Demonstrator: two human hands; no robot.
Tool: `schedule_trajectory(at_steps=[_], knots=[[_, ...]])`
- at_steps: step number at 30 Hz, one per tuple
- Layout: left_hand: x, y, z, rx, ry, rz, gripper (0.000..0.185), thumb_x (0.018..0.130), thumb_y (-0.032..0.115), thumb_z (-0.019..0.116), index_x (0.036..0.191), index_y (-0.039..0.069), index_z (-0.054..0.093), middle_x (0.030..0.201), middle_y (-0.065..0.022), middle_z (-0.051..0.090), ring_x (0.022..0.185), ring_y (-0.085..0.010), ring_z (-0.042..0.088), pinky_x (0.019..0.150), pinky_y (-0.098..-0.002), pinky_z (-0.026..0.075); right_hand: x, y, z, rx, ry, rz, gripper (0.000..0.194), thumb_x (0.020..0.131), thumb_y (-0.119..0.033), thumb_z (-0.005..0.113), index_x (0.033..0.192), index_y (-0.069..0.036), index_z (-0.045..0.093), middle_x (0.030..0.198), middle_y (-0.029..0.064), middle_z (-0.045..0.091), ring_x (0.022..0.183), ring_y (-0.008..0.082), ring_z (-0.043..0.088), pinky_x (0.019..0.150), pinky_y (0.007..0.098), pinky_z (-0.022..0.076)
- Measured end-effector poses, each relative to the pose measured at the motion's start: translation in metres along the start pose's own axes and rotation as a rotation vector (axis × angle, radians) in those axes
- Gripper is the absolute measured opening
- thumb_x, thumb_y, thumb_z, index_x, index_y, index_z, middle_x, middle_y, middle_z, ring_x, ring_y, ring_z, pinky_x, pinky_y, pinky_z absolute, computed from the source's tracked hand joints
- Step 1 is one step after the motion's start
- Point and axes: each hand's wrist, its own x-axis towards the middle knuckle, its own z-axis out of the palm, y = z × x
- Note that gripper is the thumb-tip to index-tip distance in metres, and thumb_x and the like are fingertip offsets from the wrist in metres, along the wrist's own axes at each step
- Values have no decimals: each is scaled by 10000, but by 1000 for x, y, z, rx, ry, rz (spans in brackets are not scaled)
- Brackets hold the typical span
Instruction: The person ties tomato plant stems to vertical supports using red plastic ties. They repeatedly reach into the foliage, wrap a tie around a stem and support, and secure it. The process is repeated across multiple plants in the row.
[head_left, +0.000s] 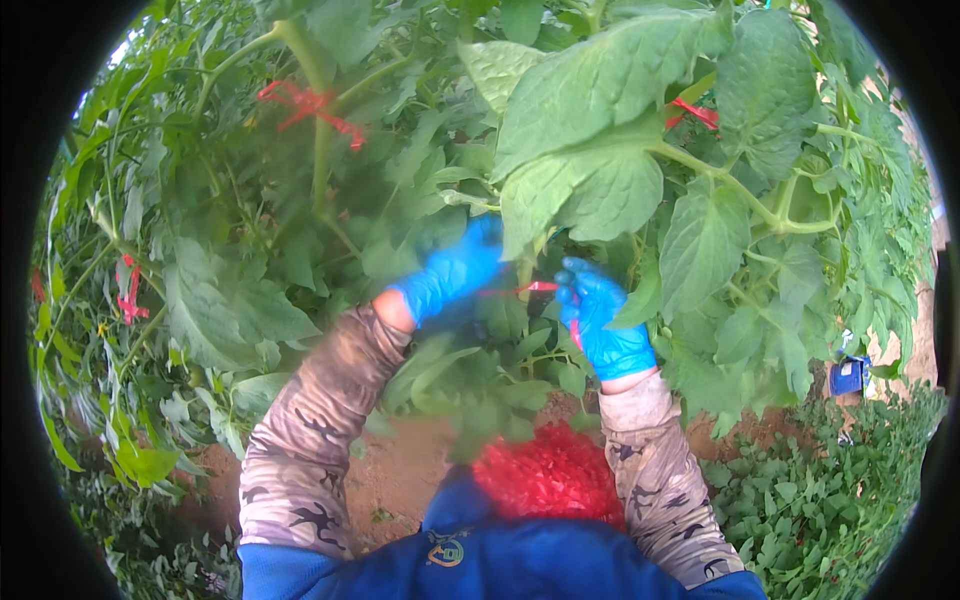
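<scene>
My right hand (604, 322), in a blue disposable glove, pinches a red plastic strip (543, 286). Part of the strip also shows against the palm. It runs leftward, level with a green plant stem (526, 262); whether it passes in front of or around the stem I cannot tell. On the stem's other side is my left hand (459, 268), gloved the same way and blurred by motion. Its fingertips are partly lost among leaves, so its hold on the strip's left end is unclear. A broad tomato-like leaf (581, 184) hangs over the stem, above both hands.
Red strips are tied on neighbouring stems, including a red tie (311, 111) at upper left and another red tie (694, 114) at upper right. A heap of red strips (547, 472) lies against my body. A blue container (847, 376) stands at right, beyond low plants (817, 495).
</scene>
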Motion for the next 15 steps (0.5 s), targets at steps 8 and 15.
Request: schedule_trajectory(at_steps=[8, 15], knots=[[76, -5, 20, 138, -146, -39, 226, 894, 219, 556, 999, 24, 601, 831, -105, 583, 791, -230, 582, 729, -360, 479, 51, 6, -46, -254, 170, -280, 223, 828, -70, 621, 1050, -57, 615, 896, 62, 652, 705, 141, 594, 605, 247, 445], [86, -15, 31, 224, -140, -81, 214, 895, 208, 562, 1003, 30, 607, 857, -91, 594, 811, -221, 586, 742, -354, 480, 69, -9, -70, -594, 114, -290, 174, 875, -150, 584, 1010, -48, 628, 857, 74, 644, 713, 147, 601, 623, 289, 461]])
